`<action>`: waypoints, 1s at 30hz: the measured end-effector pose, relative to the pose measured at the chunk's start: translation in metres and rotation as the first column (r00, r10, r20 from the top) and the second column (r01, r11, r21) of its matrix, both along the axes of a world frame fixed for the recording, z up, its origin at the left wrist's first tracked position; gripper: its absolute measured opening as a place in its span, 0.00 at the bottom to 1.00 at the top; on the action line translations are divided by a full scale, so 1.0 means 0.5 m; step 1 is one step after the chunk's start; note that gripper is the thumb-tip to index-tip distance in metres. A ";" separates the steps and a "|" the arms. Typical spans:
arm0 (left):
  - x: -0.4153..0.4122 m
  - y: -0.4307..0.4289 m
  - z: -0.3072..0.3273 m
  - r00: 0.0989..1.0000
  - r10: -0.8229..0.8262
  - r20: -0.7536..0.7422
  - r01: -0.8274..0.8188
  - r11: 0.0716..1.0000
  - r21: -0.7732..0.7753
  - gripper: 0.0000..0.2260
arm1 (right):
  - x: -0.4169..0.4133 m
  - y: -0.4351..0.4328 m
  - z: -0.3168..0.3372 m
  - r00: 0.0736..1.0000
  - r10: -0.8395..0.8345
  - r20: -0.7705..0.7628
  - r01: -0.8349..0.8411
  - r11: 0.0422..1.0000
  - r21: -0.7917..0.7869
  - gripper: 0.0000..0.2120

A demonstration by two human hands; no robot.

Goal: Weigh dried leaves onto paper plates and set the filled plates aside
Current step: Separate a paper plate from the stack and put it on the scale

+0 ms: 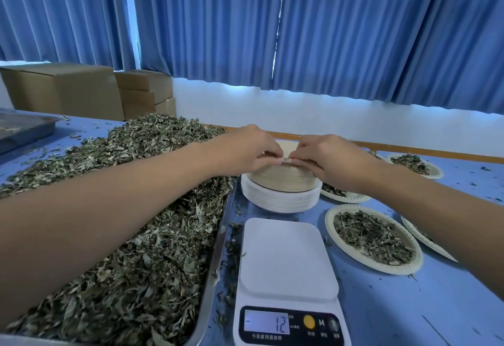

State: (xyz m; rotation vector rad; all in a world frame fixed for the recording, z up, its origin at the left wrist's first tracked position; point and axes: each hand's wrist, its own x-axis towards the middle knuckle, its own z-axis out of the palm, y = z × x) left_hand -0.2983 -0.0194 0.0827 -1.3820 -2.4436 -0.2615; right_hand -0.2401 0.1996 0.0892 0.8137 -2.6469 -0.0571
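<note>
While the blue tabletop (409, 318) fills the lower view, its left side carries a long metal tray (215, 258) heaped with dried leaves (131, 264), the heap running from the near edge toward the far left corner. Loose leaf crumbs lie scattered on the bare blue surface.

Just right of the tray, at the near edge, stands a white scale (286, 258) with nothing on its platform; its display reads minus 12. Directly behind the scale sits a stack of paper plates (283, 185), white ones below and tan ones above.

To the right of the scale lies a filled plate (373, 239) holding a flat layer of leaves. Other filled plates lie beyond it toward the far right edge, some partly covered by the right forearm.

Both hands meet over the near top of the stack. The left hand (245, 152), reaching across the tray, and the right hand (330, 160) each pinch the rim of the top plate (286, 161) with curled fingertips, almost touching one another there.
</note>
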 end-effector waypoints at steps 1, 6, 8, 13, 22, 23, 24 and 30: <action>-0.001 0.000 -0.001 1.000 -0.004 -0.009 0.003 1.000 -0.013 0.10 | 0.001 -0.001 -0.002 1.000 0.003 -0.001 -0.003 1.000 0.008 0.14; -0.002 0.005 -0.007 0.998 -0.015 -0.068 0.009 0.997 -0.080 0.11 | 0.002 0.004 0.000 0.999 0.021 0.044 -0.020 1.000 -0.024 0.13; -0.002 0.005 -0.008 0.997 -0.011 -0.072 0.005 0.997 -0.078 0.11 | 0.001 0.004 0.002 0.998 0.032 0.051 -0.030 0.999 -0.026 0.12; -0.002 0.004 -0.010 0.998 -0.009 -0.067 0.004 0.997 -0.071 0.11 | -0.003 0.002 0.009 0.998 0.028 0.049 -0.028 1.000 -0.001 0.12; 0.004 0.005 -0.005 0.999 -0.032 -0.027 0.033 0.999 0.037 0.11 | 0.002 -0.018 0.015 0.989 -0.074 -0.125 0.120 0.903 0.412 0.16; 0.007 0.005 -0.004 0.999 -0.030 -0.029 0.032 0.998 0.058 0.11 | 0.001 -0.020 0.013 0.985 -0.087 -0.151 0.142 0.903 0.406 0.14; 0.008 0.006 -0.002 0.999 -0.018 -0.035 0.020 0.998 0.066 0.11 | 0.000 -0.022 0.013 0.980 -0.104 -0.172 0.164 0.909 0.384 0.12; 0.014 0.018 0.018 0.979 0.130 -0.155 -0.120 0.990 0.071 0.08 | 0.005 -0.026 0.022 0.951 -0.131 -0.280 0.188 0.963 0.191 0.07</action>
